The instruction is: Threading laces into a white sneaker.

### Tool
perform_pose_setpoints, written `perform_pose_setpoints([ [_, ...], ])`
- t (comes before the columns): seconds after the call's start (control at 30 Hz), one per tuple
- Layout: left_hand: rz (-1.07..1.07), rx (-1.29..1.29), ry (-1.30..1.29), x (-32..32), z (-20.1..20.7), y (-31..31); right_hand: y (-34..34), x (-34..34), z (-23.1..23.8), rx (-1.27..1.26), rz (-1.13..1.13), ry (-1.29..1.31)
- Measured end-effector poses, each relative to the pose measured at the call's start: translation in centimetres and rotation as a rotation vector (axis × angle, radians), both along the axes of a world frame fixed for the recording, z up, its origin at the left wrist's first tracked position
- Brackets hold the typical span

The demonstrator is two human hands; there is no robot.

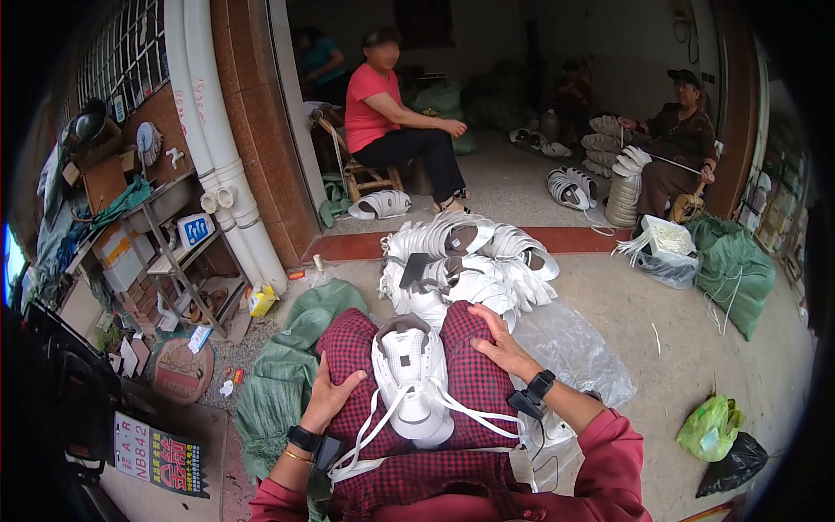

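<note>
Lying just left of the left hand is a crumpled green woven sack (270,391). The left hand (333,398) rests spread on the thigh under red-and-black checked cloth (348,344), gripping nothing. Between the hands, touching neither, a white lace-up sneaker (413,370) sits on the lap, toe toward the person. Its white shoelaces (474,416) fan out loose and untied to both sides, running below each hand. Beyond the fingertips, ahead, white shoes (474,252) are heaped on the ground. The right hand (503,350) lies relaxed on the other thigh, well apart from the left and holding nothing. Right of it spreads clear plastic sheeting (574,348); farther off on that side stands a white basket of pale strands (665,235).

The step in hand looks like lacing, perhaps a pause partway. Continuing would call for both hands to come inward and pinch the free lace ends.
</note>
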State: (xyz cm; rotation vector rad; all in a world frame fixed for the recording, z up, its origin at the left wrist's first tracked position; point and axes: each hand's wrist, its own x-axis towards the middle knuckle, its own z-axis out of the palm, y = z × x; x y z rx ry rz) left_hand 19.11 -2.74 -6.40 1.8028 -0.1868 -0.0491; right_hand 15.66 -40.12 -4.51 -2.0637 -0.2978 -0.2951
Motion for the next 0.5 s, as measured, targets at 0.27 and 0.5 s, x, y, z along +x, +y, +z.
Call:
perform_pose_setpoints([
  [0.27, -0.011, 0.006, 0.006, -0.4, 0.7, -0.3, -0.2, 0.2, -0.4, -0.004, 0.007, -0.005],
  [0.5, 0.01, -0.002, 0.005, -0.4, 0.9, -0.5, -0.3, 0.6, -0.7, 0.02, 0.003, 0.007],
])
